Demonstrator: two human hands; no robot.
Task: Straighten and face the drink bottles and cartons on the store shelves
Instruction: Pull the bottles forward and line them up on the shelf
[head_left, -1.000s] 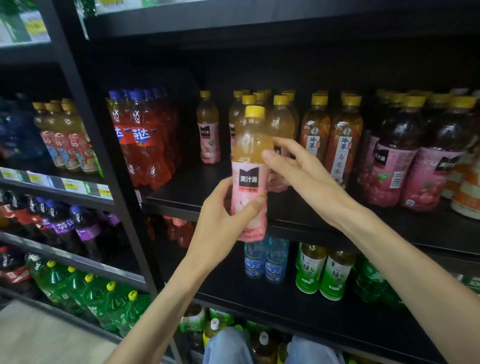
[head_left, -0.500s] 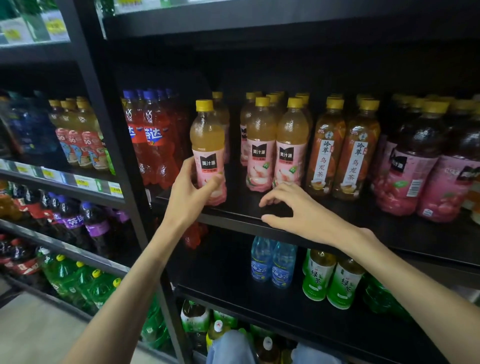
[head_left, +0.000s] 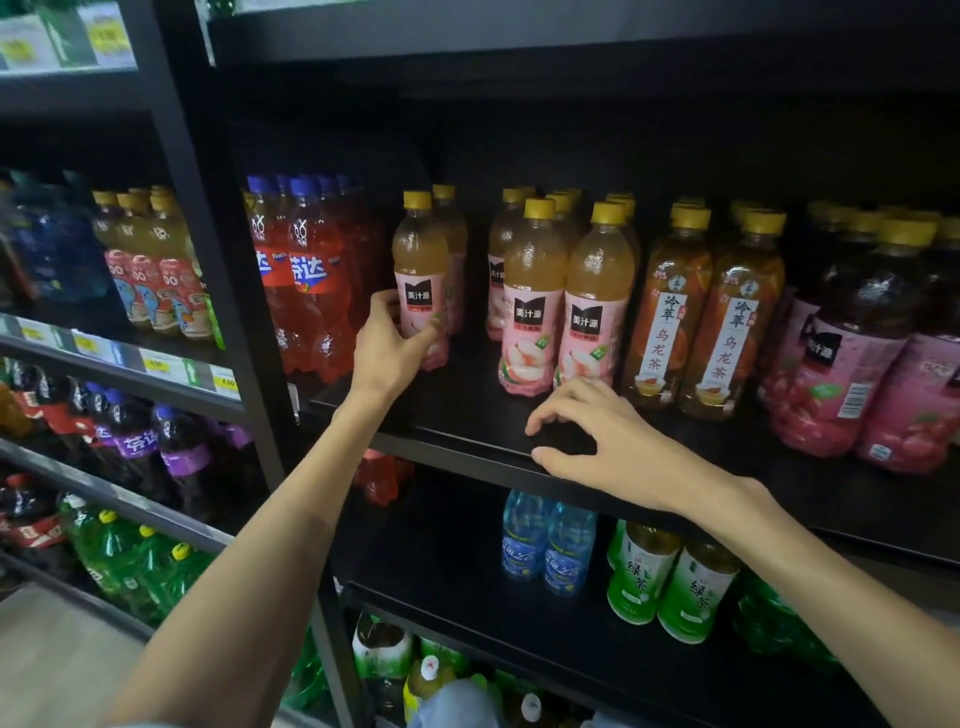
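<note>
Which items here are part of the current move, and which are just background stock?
In play: left hand gripping yellow-capped pink-label peach juice bottle; black shelf board.
Background: amber oolong tea bottles; red soda bottles; green tea bottles.

Clear glossy plastic on the peach juice bottle (head_left: 420, 270), with a smooth pink film label and a matt yellow plastic cap. Same shiny plastic on the oolong tea bottles (head_left: 701, 312). Matt black, smooth-looking board for the shelf (head_left: 467, 415). Printed paper-like price tags (head_left: 156, 364), slightly glossy.
</note>
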